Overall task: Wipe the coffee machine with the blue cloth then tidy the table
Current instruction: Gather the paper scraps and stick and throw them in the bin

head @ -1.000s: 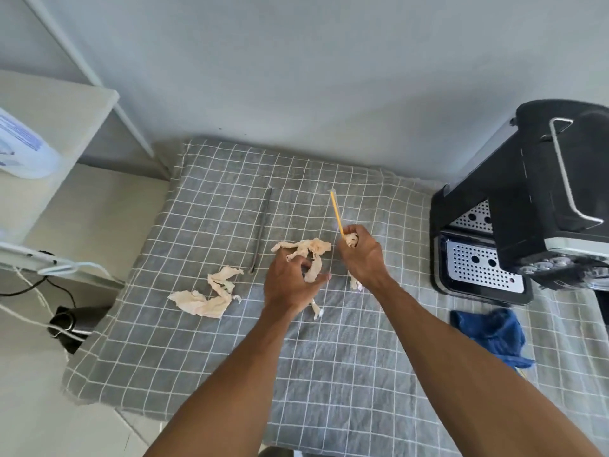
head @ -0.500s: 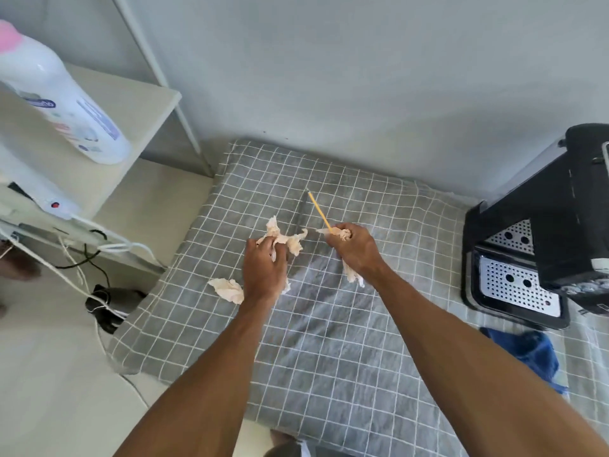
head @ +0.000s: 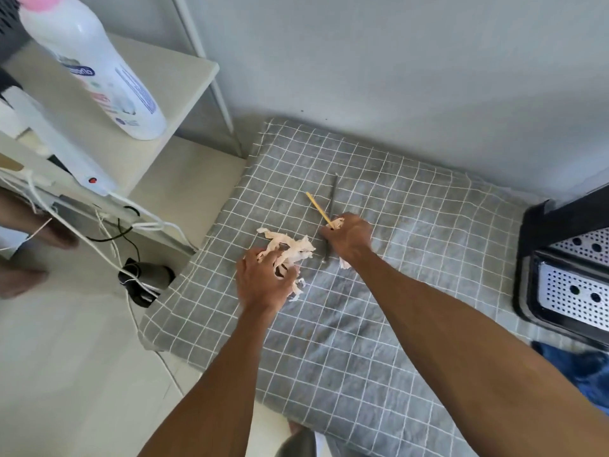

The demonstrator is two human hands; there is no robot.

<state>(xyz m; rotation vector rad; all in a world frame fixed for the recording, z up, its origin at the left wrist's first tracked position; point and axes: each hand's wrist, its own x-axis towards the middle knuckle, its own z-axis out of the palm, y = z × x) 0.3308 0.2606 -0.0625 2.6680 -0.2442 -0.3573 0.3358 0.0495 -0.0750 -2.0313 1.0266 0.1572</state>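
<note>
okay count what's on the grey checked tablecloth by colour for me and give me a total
Cream paper scraps: 2 bunches, one under the left hand, one in the right hand
Yellow stick: 1
Dark rod: 1
Black coffee machine: 1
Blue cloth: 1
Total: 6

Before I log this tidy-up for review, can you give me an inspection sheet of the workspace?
Surface: grey checked tablecloth, rumpled.
Job's things: coffee machine at right edge; blue cloth lying before it, untouched.
Clutter: torn tissue scraps; dark thin stick lying flat.
Hands: left hand gathers the scraps; right hand grips a yellow stick and tissue.
Cables: white cables and a black plug on the floor at left.
Surroundings: white bottle on a side shelf; grey wall.
</note>
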